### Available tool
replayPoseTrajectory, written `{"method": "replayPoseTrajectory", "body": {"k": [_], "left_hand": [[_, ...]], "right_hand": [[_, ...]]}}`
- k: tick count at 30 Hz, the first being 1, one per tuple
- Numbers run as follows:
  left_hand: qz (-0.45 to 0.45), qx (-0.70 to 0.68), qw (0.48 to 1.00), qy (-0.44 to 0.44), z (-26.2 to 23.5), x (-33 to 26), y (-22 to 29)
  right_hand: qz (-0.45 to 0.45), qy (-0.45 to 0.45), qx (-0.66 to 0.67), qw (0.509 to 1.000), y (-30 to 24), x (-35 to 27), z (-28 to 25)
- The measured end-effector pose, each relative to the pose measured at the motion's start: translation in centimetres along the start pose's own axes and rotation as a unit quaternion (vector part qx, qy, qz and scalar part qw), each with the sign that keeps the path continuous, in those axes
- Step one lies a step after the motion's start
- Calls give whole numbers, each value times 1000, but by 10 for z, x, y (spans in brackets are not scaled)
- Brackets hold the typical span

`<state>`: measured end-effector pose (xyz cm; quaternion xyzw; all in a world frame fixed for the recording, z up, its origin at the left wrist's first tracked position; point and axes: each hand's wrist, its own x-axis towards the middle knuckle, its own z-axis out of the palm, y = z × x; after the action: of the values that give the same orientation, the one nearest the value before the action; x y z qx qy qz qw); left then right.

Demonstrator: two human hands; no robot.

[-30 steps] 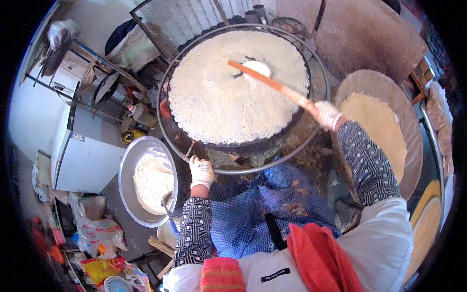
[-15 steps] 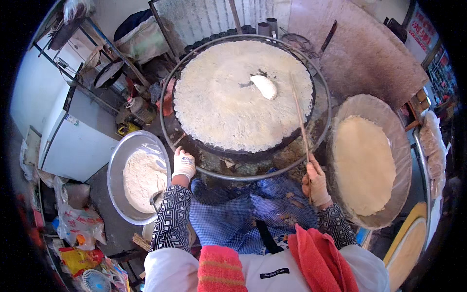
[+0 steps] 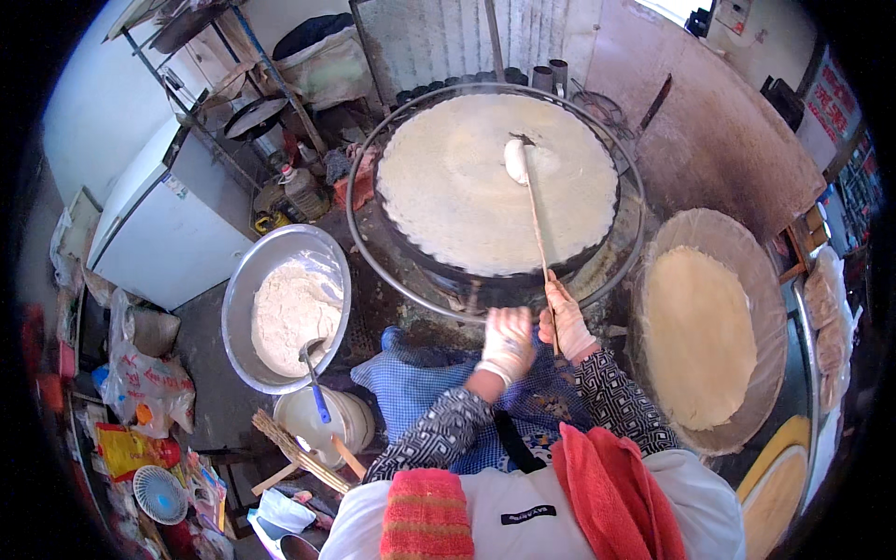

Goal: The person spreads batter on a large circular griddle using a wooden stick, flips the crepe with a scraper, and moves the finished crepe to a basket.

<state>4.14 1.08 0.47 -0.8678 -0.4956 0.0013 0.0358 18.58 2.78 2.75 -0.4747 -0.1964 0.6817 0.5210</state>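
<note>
A thin, pale batter sheet [image 3: 467,201] covers a large round griddle, whose metal ring [image 3: 362,233] runs around it. My gloved right hand [image 3: 567,317] grips a thin wooden stick [image 3: 539,229]. The stick's far end meets a white dough lump [image 3: 515,161] on the sheet, beside a dark bare patch. At the ring's near edge, my gloved left hand [image 3: 509,341] is closed, its fingers slightly blurred. What it holds, if anything, is hidden. A blurred brown peg-like piece [image 3: 474,297] shows just left of it.
To the left, a metal basin [image 3: 233,322] holds pale dough and a blue-handled ladle [image 3: 317,392], above a white bucket [image 3: 357,425]. On the right, a plastic-lined basket [image 3: 770,364] holds a round flatbread stack [image 3: 700,336]. A white cabinet [image 3: 173,233] stands far left.
My left hand has moved right along the ring, close to my right hand. The stick has swung left onto the dough lump, which has turned. The view has shifted, showing more of the bucket.
</note>
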Motion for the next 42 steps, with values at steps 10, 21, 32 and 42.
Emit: {"method": "replayPoseTrajectory", "body": {"k": [10,21,32,42], "left_hand": [[-204,-122,967,91,-35,-178,-142],[-567,-79,790,-218,62,-242,-264],[-568,-345,726,174,83,-326,-230],[-380,-719,528,244,-98,-175,-157]], "right_hand": [[-40,76,108,990,22,-9,27],[12,43,14,999,25,27,47],[58,-3,4,998,30,29,88],[-9,17,81,997,46,-39,63]]}}
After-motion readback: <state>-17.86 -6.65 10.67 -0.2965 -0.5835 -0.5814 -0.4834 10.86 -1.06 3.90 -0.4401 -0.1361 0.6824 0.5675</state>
